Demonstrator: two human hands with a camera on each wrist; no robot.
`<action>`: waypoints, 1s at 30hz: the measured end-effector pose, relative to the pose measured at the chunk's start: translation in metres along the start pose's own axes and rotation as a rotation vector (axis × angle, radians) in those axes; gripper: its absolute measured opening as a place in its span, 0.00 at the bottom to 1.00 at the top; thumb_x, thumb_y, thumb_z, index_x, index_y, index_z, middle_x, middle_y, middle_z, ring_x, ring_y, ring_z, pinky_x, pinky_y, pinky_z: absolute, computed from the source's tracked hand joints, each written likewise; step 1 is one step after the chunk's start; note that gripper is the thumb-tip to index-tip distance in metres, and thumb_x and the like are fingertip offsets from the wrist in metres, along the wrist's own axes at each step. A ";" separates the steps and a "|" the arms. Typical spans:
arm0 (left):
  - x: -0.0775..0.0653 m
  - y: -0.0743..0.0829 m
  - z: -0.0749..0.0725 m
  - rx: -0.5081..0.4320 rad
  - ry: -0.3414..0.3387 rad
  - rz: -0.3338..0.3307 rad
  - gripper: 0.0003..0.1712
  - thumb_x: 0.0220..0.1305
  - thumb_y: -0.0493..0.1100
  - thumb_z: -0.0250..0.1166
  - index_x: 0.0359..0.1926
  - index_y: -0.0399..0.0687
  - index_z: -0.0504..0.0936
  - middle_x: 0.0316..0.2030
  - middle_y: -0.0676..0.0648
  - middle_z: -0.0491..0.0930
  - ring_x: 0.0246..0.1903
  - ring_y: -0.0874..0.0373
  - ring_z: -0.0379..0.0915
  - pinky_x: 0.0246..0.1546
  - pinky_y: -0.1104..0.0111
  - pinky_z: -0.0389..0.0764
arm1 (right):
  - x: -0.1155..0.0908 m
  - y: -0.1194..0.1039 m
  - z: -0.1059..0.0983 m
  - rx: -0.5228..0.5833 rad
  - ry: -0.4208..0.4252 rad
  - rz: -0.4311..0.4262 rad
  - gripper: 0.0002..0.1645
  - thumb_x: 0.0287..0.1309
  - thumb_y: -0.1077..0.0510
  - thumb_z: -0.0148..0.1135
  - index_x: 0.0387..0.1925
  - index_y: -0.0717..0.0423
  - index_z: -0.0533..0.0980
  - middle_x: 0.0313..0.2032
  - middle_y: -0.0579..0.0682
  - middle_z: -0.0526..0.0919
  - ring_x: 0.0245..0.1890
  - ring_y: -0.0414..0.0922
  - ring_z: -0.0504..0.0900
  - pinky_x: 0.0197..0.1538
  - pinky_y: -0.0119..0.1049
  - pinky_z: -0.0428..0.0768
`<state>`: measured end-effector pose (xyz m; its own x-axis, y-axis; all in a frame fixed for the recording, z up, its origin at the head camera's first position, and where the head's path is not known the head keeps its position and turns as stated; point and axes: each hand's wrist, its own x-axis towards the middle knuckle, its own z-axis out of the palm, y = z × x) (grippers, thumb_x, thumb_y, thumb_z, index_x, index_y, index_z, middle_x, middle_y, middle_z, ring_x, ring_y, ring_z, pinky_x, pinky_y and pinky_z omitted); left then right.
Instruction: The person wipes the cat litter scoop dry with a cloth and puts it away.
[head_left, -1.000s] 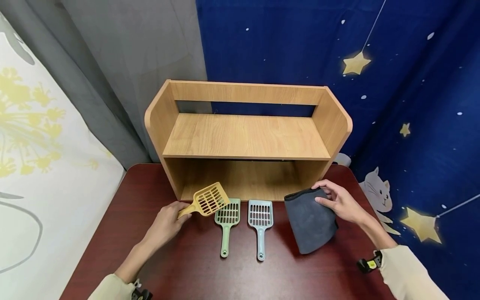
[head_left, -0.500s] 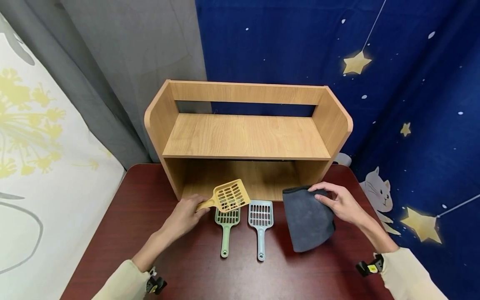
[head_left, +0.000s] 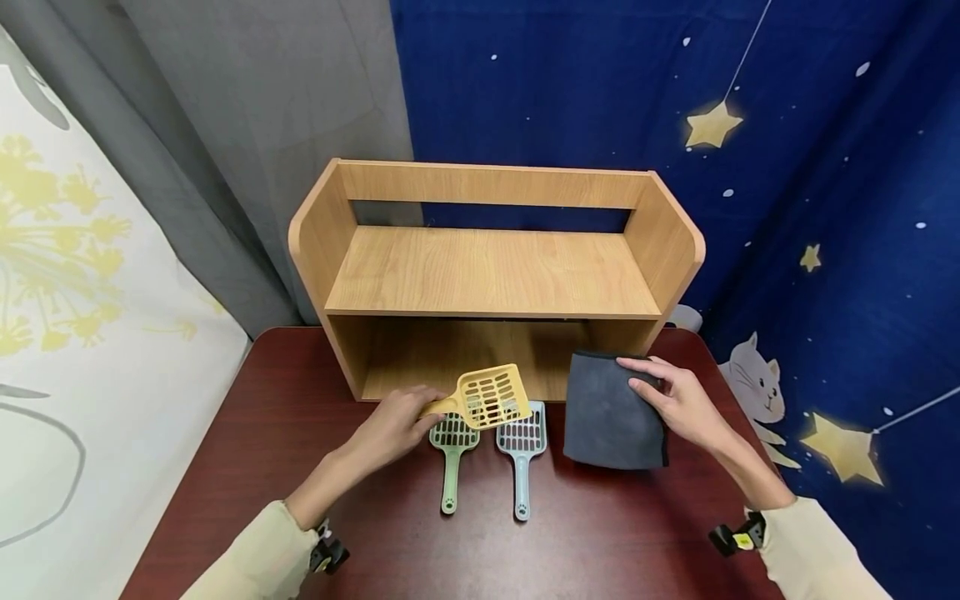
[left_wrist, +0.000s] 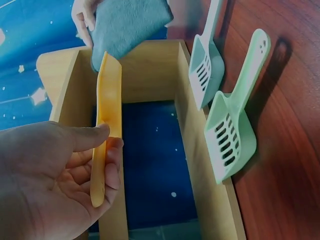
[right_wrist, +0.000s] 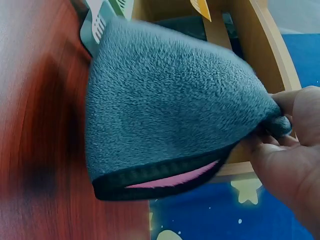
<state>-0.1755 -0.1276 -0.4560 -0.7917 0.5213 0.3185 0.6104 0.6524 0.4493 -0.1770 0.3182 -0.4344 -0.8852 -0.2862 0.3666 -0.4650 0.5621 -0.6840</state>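
My left hand [head_left: 397,425] grips a yellow slotted litter scoop [head_left: 491,398] by its handle, thumb on top in the left wrist view. In the head view the scoop's head overlaps the tops of a green litter scoop [head_left: 452,467] and a light blue litter scoop [head_left: 522,458], both lying on the table with handles toward me. My right hand [head_left: 678,400] pinches a folded dark grey cloth [head_left: 611,417] near its upper right corner. The right wrist view shows the cloth's [right_wrist: 170,100] fuzzy face, a black edge and a strip of pink inside the fold.
A two-tier wooden shelf [head_left: 495,271] stands at the back of the dark red table [head_left: 480,558], just behind the scoops. Blue and grey curtains [head_left: 540,83] hang behind it. A white patterned fabric [head_left: 90,417] borders the table on the left.
My left hand has carried the yellow scoop to the right, from over the green scoop toward the light blue one. The cloth's lower edge has swung upward in my right hand.
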 end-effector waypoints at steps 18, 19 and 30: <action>0.030 0.018 0.001 -0.043 -0.163 0.172 0.16 0.72 0.37 0.68 0.57 0.34 0.85 0.48 0.42 0.88 0.47 0.51 0.86 0.51 0.57 0.85 | 0.015 -0.011 0.016 0.085 0.103 -0.006 0.29 0.60 0.69 0.75 0.63 0.54 0.83 0.50 0.56 0.87 0.40 0.38 0.80 0.38 0.23 0.78; 0.030 0.020 0.001 -0.046 -0.167 0.178 0.16 0.72 0.37 0.69 0.57 0.34 0.85 0.48 0.42 0.88 0.47 0.51 0.86 0.51 0.57 0.85 | 0.018 -0.011 0.017 0.081 0.107 -0.022 0.28 0.60 0.69 0.75 0.62 0.55 0.84 0.49 0.55 0.87 0.39 0.38 0.79 0.37 0.23 0.77; 0.034 0.026 0.010 -0.047 -0.201 0.236 0.14 0.70 0.37 0.70 0.55 0.38 0.87 0.47 0.45 0.89 0.46 0.56 0.85 0.49 0.61 0.84 | 0.042 -0.020 0.039 0.185 0.003 -0.158 0.25 0.59 0.72 0.74 0.58 0.56 0.86 0.47 0.53 0.87 0.45 0.40 0.81 0.42 0.26 0.80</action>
<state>-0.1863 -0.0871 -0.4415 -0.6044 0.7565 0.2498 0.7710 0.4765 0.4225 -0.2055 0.2645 -0.4298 -0.8017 -0.3569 0.4796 -0.5916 0.3586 -0.7221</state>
